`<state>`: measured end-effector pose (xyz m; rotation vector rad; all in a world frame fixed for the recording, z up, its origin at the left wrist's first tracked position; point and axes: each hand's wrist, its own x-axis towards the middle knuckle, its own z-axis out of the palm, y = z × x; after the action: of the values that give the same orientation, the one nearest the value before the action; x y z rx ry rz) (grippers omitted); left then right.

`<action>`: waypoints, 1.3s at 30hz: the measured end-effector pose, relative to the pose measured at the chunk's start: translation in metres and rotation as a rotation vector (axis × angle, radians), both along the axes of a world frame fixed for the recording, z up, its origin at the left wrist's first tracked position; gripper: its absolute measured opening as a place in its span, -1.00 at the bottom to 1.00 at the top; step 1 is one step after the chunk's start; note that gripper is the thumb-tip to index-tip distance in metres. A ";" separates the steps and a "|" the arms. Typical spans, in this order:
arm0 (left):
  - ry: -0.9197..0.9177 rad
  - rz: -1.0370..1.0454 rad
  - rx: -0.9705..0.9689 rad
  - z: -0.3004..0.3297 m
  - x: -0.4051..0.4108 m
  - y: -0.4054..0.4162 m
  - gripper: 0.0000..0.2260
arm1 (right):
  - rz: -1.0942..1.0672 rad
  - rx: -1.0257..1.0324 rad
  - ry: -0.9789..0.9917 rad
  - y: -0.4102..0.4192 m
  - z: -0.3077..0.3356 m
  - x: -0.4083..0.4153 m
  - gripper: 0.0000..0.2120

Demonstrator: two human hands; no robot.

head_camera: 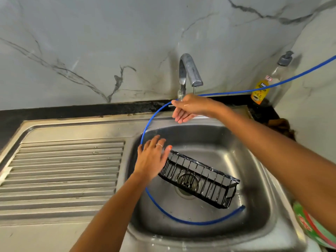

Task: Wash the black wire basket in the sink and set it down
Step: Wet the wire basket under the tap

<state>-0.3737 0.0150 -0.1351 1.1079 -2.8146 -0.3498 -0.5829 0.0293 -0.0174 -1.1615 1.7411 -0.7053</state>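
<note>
Your left hand (151, 158) is spread with straight fingers over the left end of the black rectangular wire basket (199, 179), which sits tilted in the stainless steel sink (254, 179) above the drain. Your right hand (189, 108) reaches to the base of the curved metal tap (188, 73), its fingers loosely extended; a grip cannot be confirmed. A thin blue hose (181, 220) loops through the sink near the basket.

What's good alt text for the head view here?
A black wire basket lies tilted in a steel sink, over the drain, with a blue hose looping around it. The left hand, fingers spread, is at the basket's left end; the right hand reaches to the base of the tap.
</note>
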 end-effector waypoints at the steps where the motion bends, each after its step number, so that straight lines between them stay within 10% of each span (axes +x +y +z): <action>1: -0.040 -0.080 -0.018 -0.004 0.001 0.009 -0.34 | 0.046 0.023 0.011 0.000 0.003 0.001 -0.47; 9: -0.311 -0.798 -0.263 -0.032 0.000 0.044 -0.22 | 0.387 0.347 0.274 -0.001 0.021 0.008 -0.48; 31: -0.369 -0.735 -0.207 -0.042 -0.015 0.021 0.04 | 0.267 0.127 0.293 -0.010 0.011 -0.012 -0.61; 39: -0.375 -0.713 -0.302 -0.035 -0.007 0.004 0.01 | 0.362 0.356 0.359 -0.005 0.022 -0.010 -0.53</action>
<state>-0.3808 0.0193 -0.1700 0.0849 -3.3505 0.2718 -0.5933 0.0239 0.0049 -1.3538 1.7813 0.0369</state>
